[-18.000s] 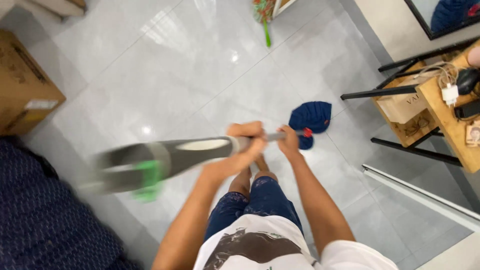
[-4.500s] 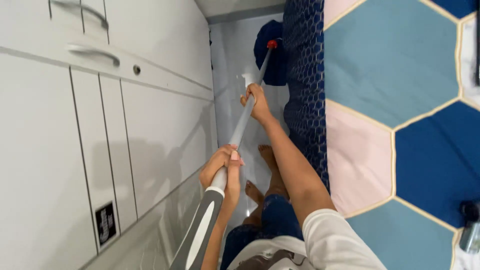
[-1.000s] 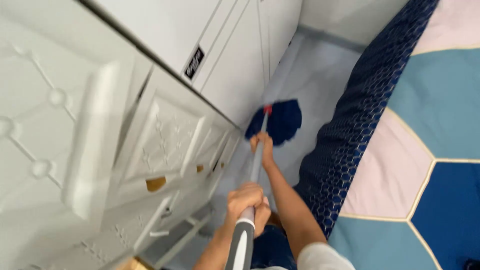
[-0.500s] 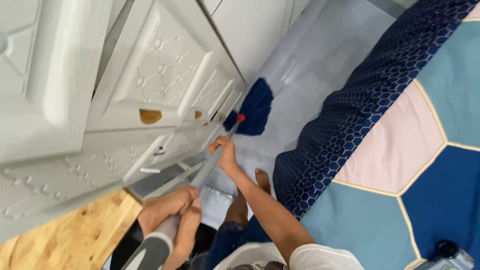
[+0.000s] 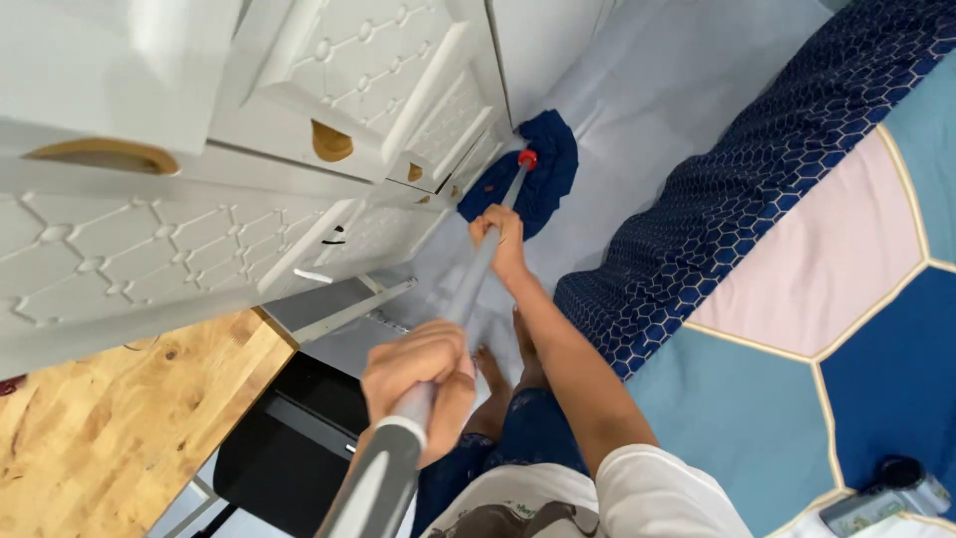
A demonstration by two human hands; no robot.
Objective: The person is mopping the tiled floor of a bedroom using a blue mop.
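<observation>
Mop head now nearer the drawers, beyond both hands' grip.

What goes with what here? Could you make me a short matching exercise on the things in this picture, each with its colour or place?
Things:
1. mop head
2. left hand
3. right hand
4. tabletop

Descriptions:
A. light wood, lower left of the view
B. grips the pole nearer the mop head
C. dark blue, on the floor by the white cabinet
D. grips the pole near its top, close to the camera

Pairs: 1-C, 2-D, 3-B, 4-A
</observation>
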